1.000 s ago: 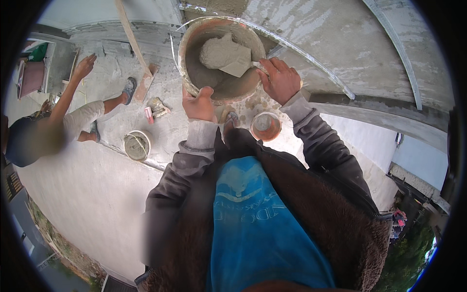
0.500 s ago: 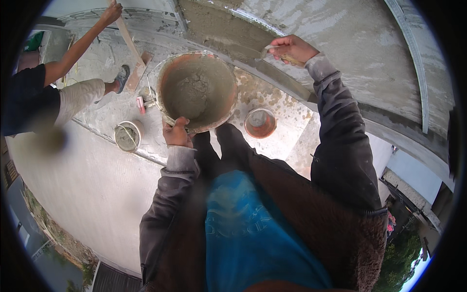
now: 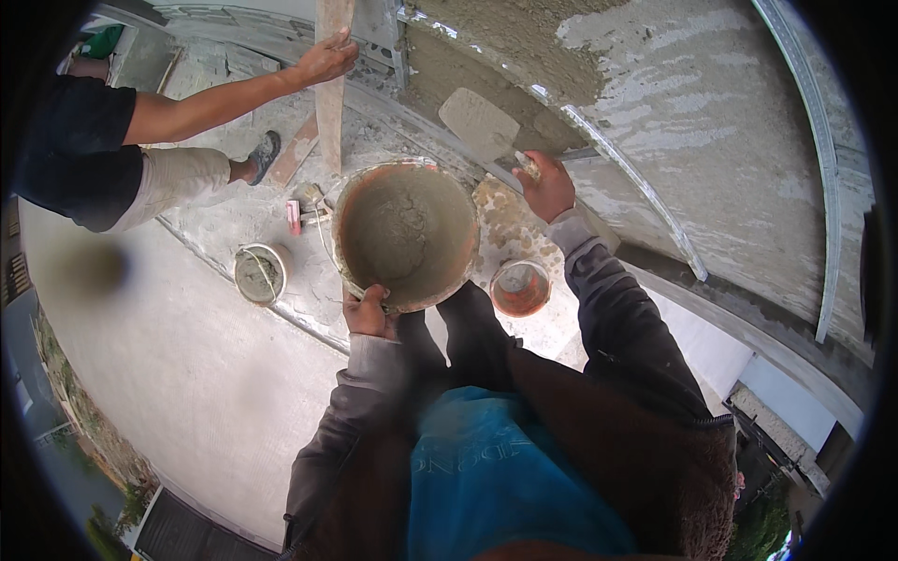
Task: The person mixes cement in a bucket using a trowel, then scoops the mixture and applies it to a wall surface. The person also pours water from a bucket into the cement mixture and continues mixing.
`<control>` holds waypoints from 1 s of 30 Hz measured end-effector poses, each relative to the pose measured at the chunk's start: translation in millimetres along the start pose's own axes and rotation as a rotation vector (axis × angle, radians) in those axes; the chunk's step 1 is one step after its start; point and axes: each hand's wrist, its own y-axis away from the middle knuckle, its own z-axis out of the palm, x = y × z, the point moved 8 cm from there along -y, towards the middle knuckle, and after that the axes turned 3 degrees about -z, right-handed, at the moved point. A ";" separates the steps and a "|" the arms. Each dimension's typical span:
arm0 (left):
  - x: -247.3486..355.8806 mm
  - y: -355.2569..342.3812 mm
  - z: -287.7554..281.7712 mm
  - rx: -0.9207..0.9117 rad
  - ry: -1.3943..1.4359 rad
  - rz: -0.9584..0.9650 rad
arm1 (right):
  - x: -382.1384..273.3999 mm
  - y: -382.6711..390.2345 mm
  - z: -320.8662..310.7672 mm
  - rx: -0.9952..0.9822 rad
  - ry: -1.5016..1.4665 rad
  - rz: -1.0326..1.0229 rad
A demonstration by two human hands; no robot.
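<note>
My left hand (image 3: 370,312) grips the near rim of a large orange bucket (image 3: 341,224), its inside coated grey. Wet grey mortar (image 3: 404,229) lies in the bucket. To the right, my right hand (image 3: 547,187) is closed round the handle of a trowel (image 3: 479,123). The trowel's broad flat blade points up and left, just beyond the bucket, in front of the wall (image 3: 655,103). Part of that wall carries rough wet mortar. From this angle I cannot tell whether the blade touches the wall.
A small orange bucket (image 3: 521,288) stands by my legs. At left is a white pail (image 3: 262,274) of mortar, near a red-and-white box (image 3: 294,217). A co-worker (image 3: 84,150) holds a long wooden board (image 3: 330,93). Metal strips (image 3: 645,192) run along the wall.
My right hand has come down and left, and the trowel's blade now shows broadly. The bucket sits lower and further right in view. The co-worker's arm and board have shifted right.
</note>
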 end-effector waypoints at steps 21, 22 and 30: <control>-55.5 -32.8 -97.8 0.209 -0.078 0.060 | 5.4 -157.6 201.2 0.573 -0.366 0.013; -56.1 -34.3 -99.6 0.197 -0.075 0.055 | 9.2 -151.4 198.4 0.573 -0.349 0.020; -50.4 -43.8 -94.5 0.148 -0.179 0.040 | 44.4 -110.5 164.9 0.509 -0.237 0.019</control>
